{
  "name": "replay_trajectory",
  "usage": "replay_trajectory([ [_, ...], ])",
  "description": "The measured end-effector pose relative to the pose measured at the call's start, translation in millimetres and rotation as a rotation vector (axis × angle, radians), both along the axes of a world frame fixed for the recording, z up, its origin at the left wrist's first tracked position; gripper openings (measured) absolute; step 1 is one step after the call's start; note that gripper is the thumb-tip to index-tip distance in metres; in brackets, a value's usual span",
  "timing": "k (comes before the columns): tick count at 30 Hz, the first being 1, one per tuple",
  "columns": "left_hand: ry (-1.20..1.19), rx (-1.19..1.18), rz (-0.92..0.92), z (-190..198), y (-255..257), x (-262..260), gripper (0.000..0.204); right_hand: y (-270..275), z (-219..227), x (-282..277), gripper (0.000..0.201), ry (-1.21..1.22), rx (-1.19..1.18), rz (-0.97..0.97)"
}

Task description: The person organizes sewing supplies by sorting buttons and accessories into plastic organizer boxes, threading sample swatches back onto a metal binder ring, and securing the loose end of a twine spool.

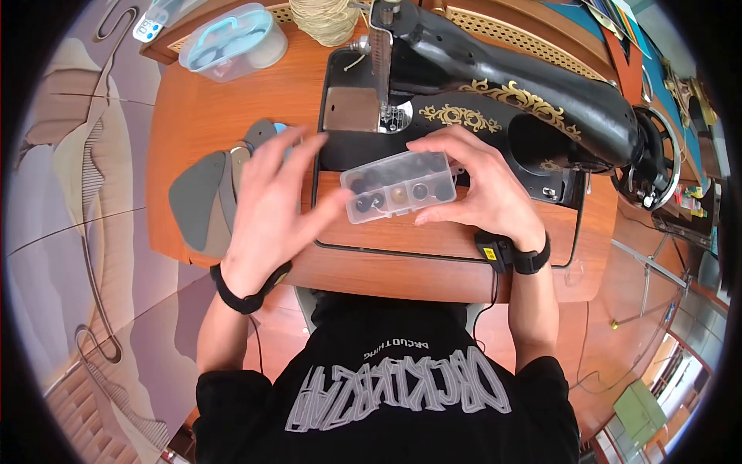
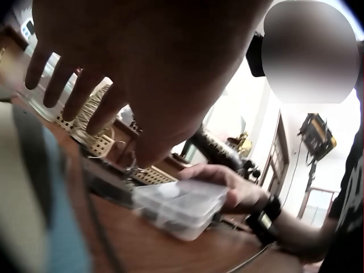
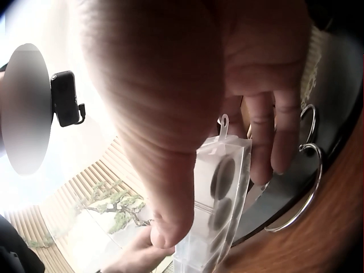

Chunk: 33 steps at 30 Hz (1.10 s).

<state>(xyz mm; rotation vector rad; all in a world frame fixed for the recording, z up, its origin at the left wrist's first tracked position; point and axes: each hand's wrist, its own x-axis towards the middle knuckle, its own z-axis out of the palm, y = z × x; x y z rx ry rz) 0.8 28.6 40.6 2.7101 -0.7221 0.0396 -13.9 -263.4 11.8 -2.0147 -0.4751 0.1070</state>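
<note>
A clear plastic compartment box (image 1: 398,185) with several round, mostly dark pieces inside is held over the front of the sewing machine bed. My right hand (image 1: 491,182) grips its right end, thumb on the near side and fingers on the far side. In the right wrist view, the box (image 3: 222,176) shows a hanging tab at its end, close to the palm. My left hand (image 1: 274,197), blurred, hovers left of the box with fingers spread and holds nothing. Its thumb tip is right at the box's left end. From the left wrist, the box lid (image 2: 182,196) looks closed.
A black sewing machine (image 1: 525,93) with gold ornament fills the back right, its handwheel (image 1: 653,158) at the far right. Grey flat cut pieces (image 1: 199,197) lie on the left. Behind them stand a lidded tub (image 1: 267,50) and a twine cone (image 1: 325,22).
</note>
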Motion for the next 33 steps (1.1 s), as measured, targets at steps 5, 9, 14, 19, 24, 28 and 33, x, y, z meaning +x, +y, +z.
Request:
replay_trajectory([
  [5,0.268,-0.281,-0.38,-5,-49,26,0.077,0,1,3,0.08,0.039,-0.035,-0.018],
  [9,0.483,-0.234,-0.456,-12,-63,47,0.076,-7,-10,6,0.09,0.066,-0.011,-0.06],
  [14,0.543,-0.366,-0.507,-24,-59,56,0.082,-12,-10,9,0.093,0.134,-0.014,0.004],
  [19,0.568,-0.437,-0.502,-25,-51,57,0.075,-7,-10,8,0.09,0.124,-0.026,0.022],
  [24,0.746,-0.543,-0.528,-27,-35,67,0.058,-2,1,5,0.098,0.216,-0.029,0.021],
  [28,0.867,-0.563,-0.535,-27,-28,71,0.05,1,-3,0,0.104,0.126,-0.096,0.032],
  [33,1.161,-0.572,-0.474,-24,-21,76,0.051,3,-10,-2,0.111,-0.079,-0.081,0.058],
])
